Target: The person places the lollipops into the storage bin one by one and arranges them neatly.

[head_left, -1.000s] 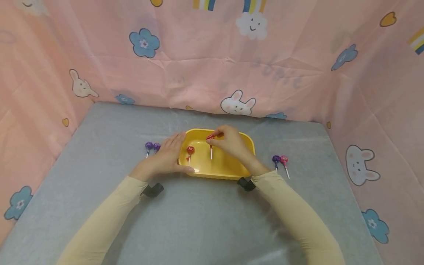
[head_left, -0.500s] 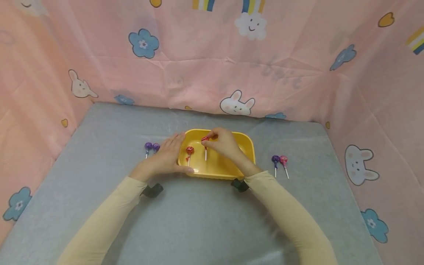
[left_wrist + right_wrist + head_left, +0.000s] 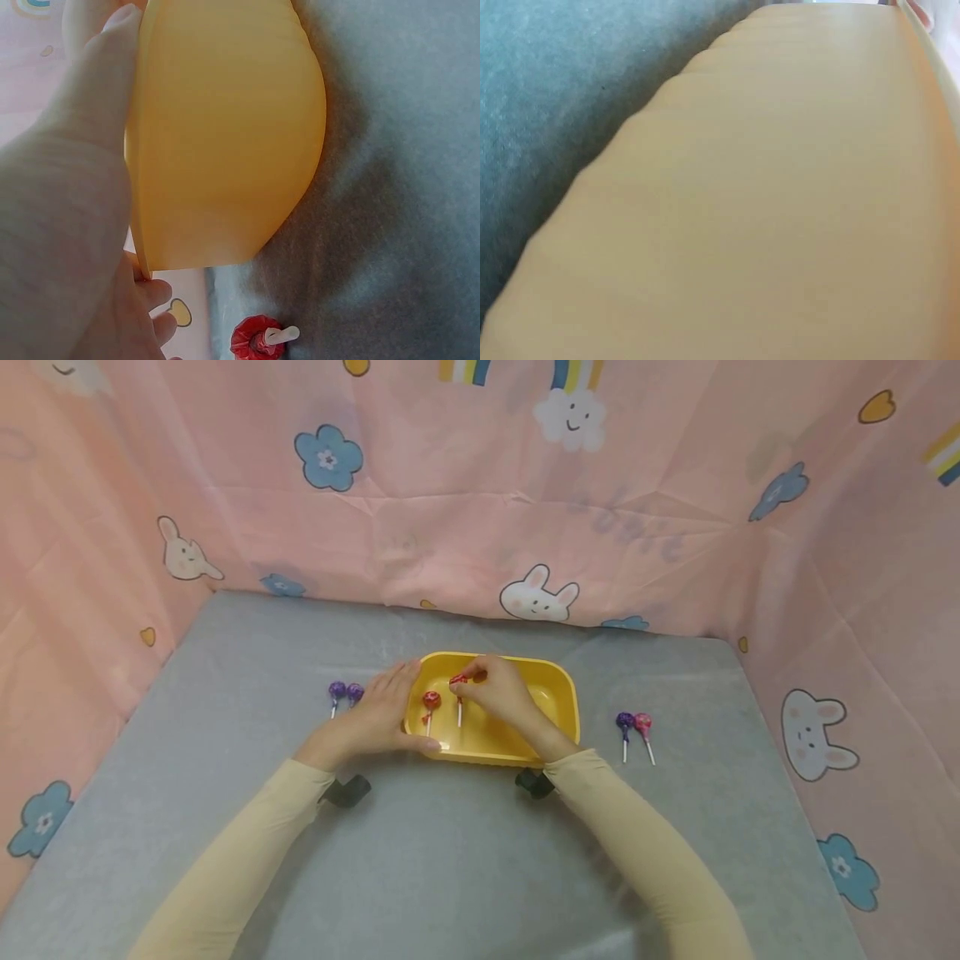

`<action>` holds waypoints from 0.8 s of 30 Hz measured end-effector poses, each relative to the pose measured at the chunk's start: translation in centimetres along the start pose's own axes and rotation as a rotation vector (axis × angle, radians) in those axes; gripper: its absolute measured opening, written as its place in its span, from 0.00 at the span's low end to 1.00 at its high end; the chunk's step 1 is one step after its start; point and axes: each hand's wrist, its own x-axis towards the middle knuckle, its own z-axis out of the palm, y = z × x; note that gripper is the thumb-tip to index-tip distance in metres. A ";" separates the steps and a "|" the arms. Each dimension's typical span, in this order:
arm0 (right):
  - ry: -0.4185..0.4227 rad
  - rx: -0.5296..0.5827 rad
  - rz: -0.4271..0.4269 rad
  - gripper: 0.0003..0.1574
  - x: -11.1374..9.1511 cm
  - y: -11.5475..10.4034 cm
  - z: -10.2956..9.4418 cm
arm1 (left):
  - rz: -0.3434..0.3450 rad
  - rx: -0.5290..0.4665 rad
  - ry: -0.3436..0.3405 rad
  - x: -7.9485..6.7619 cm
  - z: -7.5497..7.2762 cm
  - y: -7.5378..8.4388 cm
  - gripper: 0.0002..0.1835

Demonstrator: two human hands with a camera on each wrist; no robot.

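— Your right hand (image 3: 498,691)?
— Pinching one red lollipop (image 3: 460,698) by its wrapped end, over the yellow tray (image 3: 480,759).
— Your left hand (image 3: 378,718)?
— Extended, against its left end; second red lollipop (image 3: 431,701) between hands, lengthwise toward you.

The head camera looks forward and down from above the forearms, far enough back to take in both hands, the desk (image 3: 450,860) and the pink backdrop (image 3: 420,527). The left wrist camera sits close under the left hand (image 3: 378,714), facing the outer wall of the yellow container (image 3: 558,672); its picture lies sideways, desk at right. The right wrist camera is nearest: that wall nearly fills its frame, desk at upper left. All three views share container and desk.
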 end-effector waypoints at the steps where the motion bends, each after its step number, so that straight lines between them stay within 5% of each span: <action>1: 0.003 -0.003 0.001 0.18 0.0 0.1 0.1 | 0.005 0.000 0.001 0.0 0.0 0.0 0.72; 24: 0.043 0.008 -0.045 0.17 0.5 1.2 1.9 | 0.019 0.019 0.010 0.0 0.0 -0.2 0.71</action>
